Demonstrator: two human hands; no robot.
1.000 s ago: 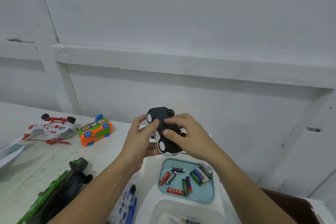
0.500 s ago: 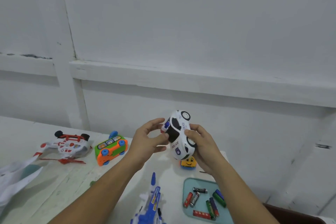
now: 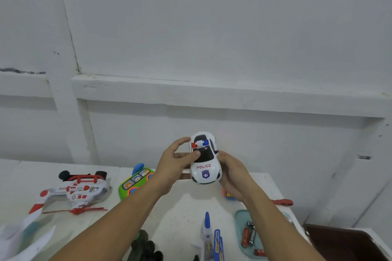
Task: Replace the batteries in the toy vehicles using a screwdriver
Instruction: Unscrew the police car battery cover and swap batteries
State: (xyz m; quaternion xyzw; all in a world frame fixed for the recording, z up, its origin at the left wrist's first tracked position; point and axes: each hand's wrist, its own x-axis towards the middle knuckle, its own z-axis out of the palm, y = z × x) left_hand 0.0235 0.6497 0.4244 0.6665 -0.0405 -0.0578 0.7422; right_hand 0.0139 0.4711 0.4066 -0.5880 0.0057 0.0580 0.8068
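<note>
White painted wall with a ledge rises behind a white table scattered with toys.

Both hands hold a small white plastic toy police car in the air above the table's far edge. The left hand grips the car's left side, its thumb lying across the black windscreen just below the red and blue light bar. The right hand cups the right side, with its fingers wrapped out of sight behind the body.

The car now sits upright, bonnet and the word POLICE facing the person. Half a second ago it was tipped on its side with the wheels showing, and a second ago its black underside faced up.

Just beside the right wrist is a small orange toy, mostly hidden. A red object lies beyond the right forearm; what it is cannot be told. Below it, a pale teal tray holds several loose batteries. A blue and white toy plane lies between the forearms.

Left of the hands stands a green and orange toy bus, and further left a white and red toy helicopter.
</note>
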